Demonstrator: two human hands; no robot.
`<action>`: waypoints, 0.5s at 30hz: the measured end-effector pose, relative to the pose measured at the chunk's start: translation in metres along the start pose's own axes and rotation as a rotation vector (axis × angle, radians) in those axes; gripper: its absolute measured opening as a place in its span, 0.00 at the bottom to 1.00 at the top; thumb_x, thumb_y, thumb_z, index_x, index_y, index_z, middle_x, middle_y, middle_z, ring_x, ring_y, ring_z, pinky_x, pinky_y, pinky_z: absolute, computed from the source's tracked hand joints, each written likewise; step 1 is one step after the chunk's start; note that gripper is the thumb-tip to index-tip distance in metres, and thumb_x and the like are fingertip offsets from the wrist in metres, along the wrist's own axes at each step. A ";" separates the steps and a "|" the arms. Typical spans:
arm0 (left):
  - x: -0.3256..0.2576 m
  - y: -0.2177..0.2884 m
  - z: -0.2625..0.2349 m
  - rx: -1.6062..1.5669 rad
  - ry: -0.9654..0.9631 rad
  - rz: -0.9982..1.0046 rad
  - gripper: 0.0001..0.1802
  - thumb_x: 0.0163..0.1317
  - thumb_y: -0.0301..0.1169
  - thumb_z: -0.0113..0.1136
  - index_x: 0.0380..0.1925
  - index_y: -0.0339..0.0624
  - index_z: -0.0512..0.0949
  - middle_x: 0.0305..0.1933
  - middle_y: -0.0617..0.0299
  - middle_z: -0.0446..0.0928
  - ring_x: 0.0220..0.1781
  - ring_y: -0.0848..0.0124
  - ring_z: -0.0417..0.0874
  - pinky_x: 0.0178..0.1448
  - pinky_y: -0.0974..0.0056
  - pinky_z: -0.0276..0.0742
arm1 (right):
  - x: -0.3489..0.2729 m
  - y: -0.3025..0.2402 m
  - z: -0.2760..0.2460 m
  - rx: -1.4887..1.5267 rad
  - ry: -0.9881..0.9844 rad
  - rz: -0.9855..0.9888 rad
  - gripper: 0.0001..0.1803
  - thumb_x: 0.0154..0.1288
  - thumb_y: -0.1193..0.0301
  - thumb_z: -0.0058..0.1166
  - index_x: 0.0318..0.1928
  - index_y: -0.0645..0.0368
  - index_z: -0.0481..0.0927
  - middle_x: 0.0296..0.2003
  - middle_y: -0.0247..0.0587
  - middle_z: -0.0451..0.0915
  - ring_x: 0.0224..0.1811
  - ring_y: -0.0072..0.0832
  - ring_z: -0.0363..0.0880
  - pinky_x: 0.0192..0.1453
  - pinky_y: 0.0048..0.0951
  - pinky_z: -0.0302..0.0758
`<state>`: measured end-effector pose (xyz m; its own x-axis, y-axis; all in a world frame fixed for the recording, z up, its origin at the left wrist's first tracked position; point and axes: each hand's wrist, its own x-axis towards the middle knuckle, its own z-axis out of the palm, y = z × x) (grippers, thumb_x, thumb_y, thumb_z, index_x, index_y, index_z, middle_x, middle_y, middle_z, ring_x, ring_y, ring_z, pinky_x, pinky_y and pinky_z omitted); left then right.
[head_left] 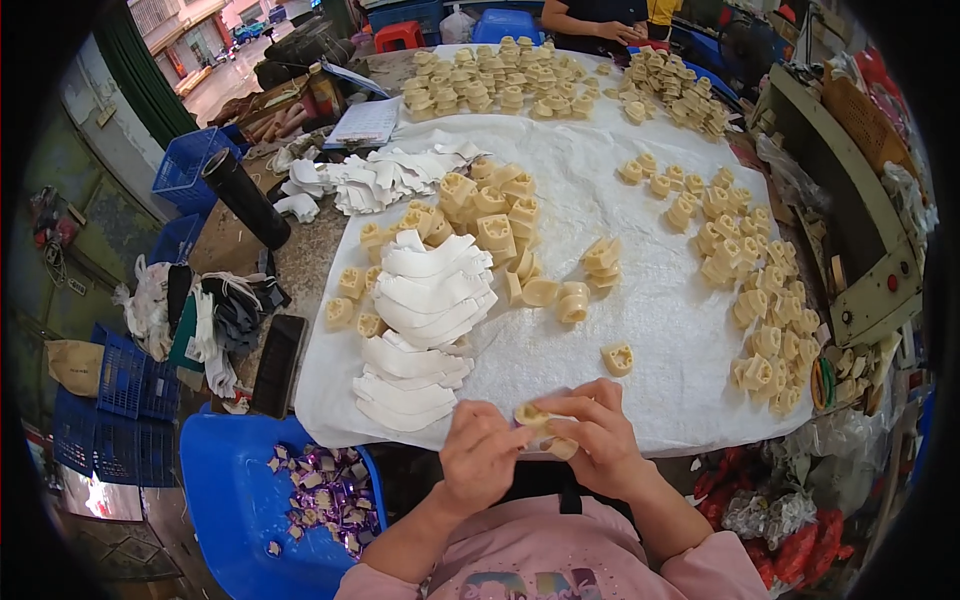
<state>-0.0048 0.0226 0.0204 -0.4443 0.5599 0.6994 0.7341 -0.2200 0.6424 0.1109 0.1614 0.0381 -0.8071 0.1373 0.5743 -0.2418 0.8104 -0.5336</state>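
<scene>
Near the front edge of the table, my right hand [597,435] has its fingers closed around a small cream moulded piece [563,448]. My left hand [480,452] is curled beside it, fingertips against the same piece; blur and the fingers hide part of it. A single hollow cream piece [617,359] lies just beyond my right hand. To the left, overlapping white curved cut-outs [432,290] are spread in a row. Behind them stands a pile of loose cream pieces [490,215], and a few more are stacked nearby.
A white sheet [540,370] covers the table. Stacked cream pieces [765,310] line its right side, others [500,75] its far end. At lower left stands a blue tub [215,500] with purple-and-cream parts. A black tumbler [245,200] and phone [278,365] lie left; another person [600,22] is opposite.
</scene>
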 end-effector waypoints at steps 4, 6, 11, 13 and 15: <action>0.004 -0.012 -0.005 0.031 0.068 0.004 0.17 0.37 0.12 0.62 0.28 0.42 0.79 0.25 0.61 0.68 0.28 0.62 0.71 0.36 0.61 0.69 | 0.003 -0.007 0.006 0.025 0.012 0.079 0.22 0.45 0.77 0.63 0.44 0.57 0.75 0.54 0.42 0.75 0.46 0.39 0.68 0.50 0.40 0.60; 0.005 -0.007 -0.010 0.048 0.081 -0.009 0.19 0.38 0.11 0.63 0.31 0.44 0.79 0.30 0.59 0.68 0.33 0.62 0.72 0.36 0.61 0.69 | -0.003 -0.008 0.011 0.070 0.075 0.098 0.20 0.49 0.76 0.63 0.45 0.58 0.75 0.50 0.44 0.76 0.44 0.39 0.69 0.50 0.37 0.64; 0.000 0.005 -0.002 -0.119 0.149 -0.045 0.20 0.40 0.11 0.63 0.33 0.45 0.78 0.40 0.56 0.67 0.40 0.59 0.72 0.42 0.58 0.72 | -0.028 -0.008 0.026 0.789 0.252 0.575 0.12 0.64 0.72 0.55 0.47 0.61 0.73 0.42 0.41 0.77 0.45 0.29 0.74 0.51 0.29 0.70; 0.004 0.013 0.005 -0.221 0.109 -0.028 0.20 0.40 0.10 0.62 0.34 0.42 0.77 0.42 0.53 0.71 0.42 0.58 0.75 0.45 0.58 0.75 | -0.028 -0.012 0.031 1.074 0.372 0.657 0.13 0.72 0.69 0.45 0.51 0.65 0.69 0.43 0.42 0.77 0.49 0.25 0.74 0.55 0.29 0.71; -0.003 0.008 0.005 -0.242 0.027 -0.007 0.19 0.40 0.10 0.62 0.33 0.40 0.77 0.42 0.52 0.72 0.40 0.58 0.76 0.43 0.59 0.76 | -0.029 -0.012 0.026 1.077 0.377 0.632 0.13 0.73 0.70 0.43 0.50 0.66 0.69 0.44 0.43 0.77 0.48 0.26 0.75 0.55 0.29 0.72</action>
<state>0.0049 0.0229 0.0226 -0.4647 0.5413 0.7007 0.5877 -0.4034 0.7014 0.1230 0.1327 0.0121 -0.7822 0.6171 0.0861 -0.3276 -0.2897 -0.8993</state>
